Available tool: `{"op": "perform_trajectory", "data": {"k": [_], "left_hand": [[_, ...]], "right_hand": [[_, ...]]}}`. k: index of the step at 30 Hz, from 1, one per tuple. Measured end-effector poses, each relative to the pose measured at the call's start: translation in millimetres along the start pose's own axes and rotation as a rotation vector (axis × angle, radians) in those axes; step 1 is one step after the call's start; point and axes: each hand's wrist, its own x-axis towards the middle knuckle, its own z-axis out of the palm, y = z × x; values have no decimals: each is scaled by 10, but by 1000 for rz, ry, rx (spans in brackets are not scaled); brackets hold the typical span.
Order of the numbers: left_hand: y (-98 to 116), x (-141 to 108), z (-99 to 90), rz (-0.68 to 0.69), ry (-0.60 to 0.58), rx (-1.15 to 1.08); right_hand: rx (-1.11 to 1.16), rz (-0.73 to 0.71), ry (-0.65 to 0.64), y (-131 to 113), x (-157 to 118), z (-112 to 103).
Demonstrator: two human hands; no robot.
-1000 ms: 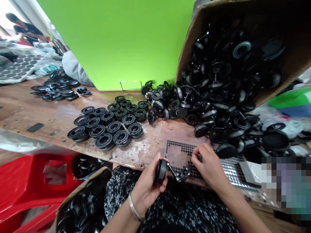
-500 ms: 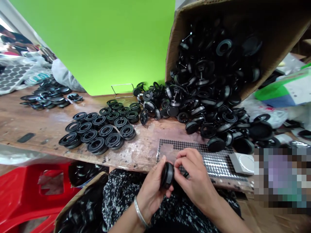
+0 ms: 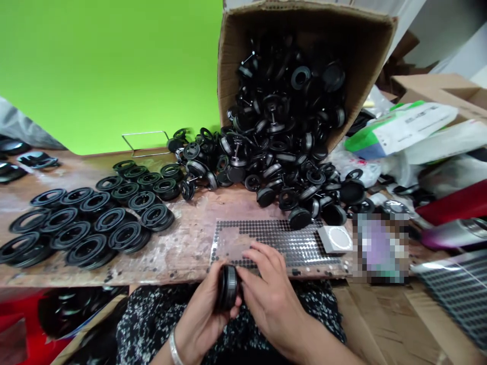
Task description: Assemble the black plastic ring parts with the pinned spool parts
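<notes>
Below the fingers spreads black-and-white speckled cloth (image 3: 146, 324); a silver metal bracelet (image 3: 174, 350) on the left wrist is cut off by the view's lower edge. The fingers of the left hand (image 3: 203, 309) are clamped round a black, round part with a ribbed edge (image 3: 228, 288), held on edge, its left side partly covered. The fingers of the right hand (image 3: 272, 299) are at its right side; whether they pinch anything is hidden.

Just beyond the right fingers, on the brown wooden worktop (image 3: 190, 228), lies a clear sheet of small dark dots (image 3: 281, 238), partly covered by that hand. To their right stand a white box (image 3: 336, 239) and a patch blurred into squares. Left of the left fingers sit stacked black rings (image 3: 129, 235).

Farther off, a heap of black round-ended parts (image 3: 272, 172) spills from a brown cardboard box (image 3: 304, 6), too dark inside to separate. A green-and-white packet (image 3: 414, 124) far right bears unreadable print; a bright green panel (image 3: 133, 66) blocks the view behind.
</notes>
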Motion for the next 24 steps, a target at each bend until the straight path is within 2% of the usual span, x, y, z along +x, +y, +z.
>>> {"op": "perform_trajectory", "data": {"k": [2,5,7,10,13,17,20,24], "left_hand": [[62,0,-40,-5,-64,0],[194,9,-133,96,-159,-21],[266,24,-202,182,-140,-18],[301,49,-274,288,-79,9],[274,69,-291,372,-51,46],[237,98,-295,399,-24,90],[231,123,-311,421,-6,114],[224,138,-317,434,-8,120]], "right_hand": [[125,117,-42,99,57,-77],[126,271,45,353,120,-165],[-10,293,84,534,128,-162],[-189,238,28,698,104,-71],[-278,179,-16,699,88,46],[-312,123,-38,620,132,157],[-305,123,-51,605,195,210],[-330,156,-138,633,277,250]]}}
